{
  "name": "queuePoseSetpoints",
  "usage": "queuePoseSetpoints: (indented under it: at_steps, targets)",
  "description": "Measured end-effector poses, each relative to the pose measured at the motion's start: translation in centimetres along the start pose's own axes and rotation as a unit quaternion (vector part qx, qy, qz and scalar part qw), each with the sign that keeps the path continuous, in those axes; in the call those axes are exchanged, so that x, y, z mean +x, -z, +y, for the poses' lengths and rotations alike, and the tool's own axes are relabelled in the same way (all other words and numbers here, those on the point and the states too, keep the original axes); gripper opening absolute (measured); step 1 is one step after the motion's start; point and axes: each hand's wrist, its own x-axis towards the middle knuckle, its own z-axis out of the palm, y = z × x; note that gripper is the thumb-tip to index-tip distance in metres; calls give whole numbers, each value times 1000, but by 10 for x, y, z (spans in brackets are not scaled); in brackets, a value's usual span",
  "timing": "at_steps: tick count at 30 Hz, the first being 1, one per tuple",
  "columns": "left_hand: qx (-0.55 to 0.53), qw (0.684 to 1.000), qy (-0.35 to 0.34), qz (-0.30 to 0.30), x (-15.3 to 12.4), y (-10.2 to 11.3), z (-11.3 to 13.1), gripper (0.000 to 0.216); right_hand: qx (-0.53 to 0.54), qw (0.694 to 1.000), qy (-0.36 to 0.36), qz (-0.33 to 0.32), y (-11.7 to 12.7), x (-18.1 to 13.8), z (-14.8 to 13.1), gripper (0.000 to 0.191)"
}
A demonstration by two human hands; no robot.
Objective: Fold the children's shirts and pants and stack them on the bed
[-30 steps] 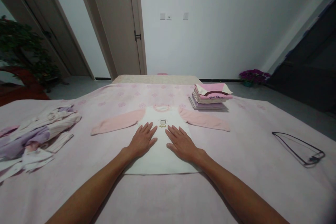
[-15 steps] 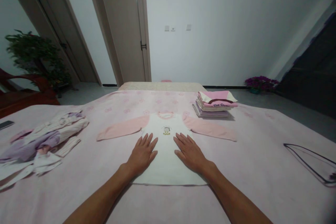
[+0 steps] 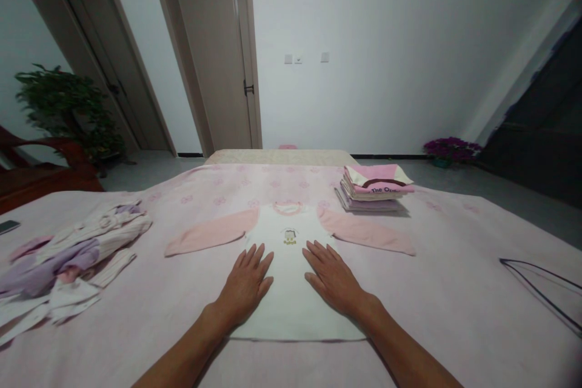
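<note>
A small white shirt (image 3: 291,254) with pink sleeves lies spread flat on the pink bedspread (image 3: 436,291), neck away from me, with a small print on its chest. My left hand (image 3: 245,286) lies flat on the left half of the shirt's body, fingers stretched out. My right hand (image 3: 331,279) lies flat on the right half in the same way. Both palms press the lower part of the cloth and hold nothing.
A stack of folded clothes (image 3: 373,188) sits beyond the right sleeve. A heap of unfolded purple and white clothes (image 3: 68,254) lies at the left. A dark wire hanger (image 3: 543,291) is at the right edge, a phone (image 3: 8,227) at the far left.
Both hands have slid down the shirt's body toward me, away from the chest print. The camera has tilted up a little.
</note>
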Motion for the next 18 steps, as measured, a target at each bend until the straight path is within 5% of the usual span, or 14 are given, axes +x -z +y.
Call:
queuePoseSetpoints:
  at_steps: [8, 18]
  targets:
    - [-37, 999, 9, 32, 1, 4, 0, 50, 4, 1000, -4, -3, 0, 1, 0, 58]
    - [-63, 979, 195, 23, 51, 16, -30, 29, 3, 1000, 0, -1, -3, 1, 3, 58]
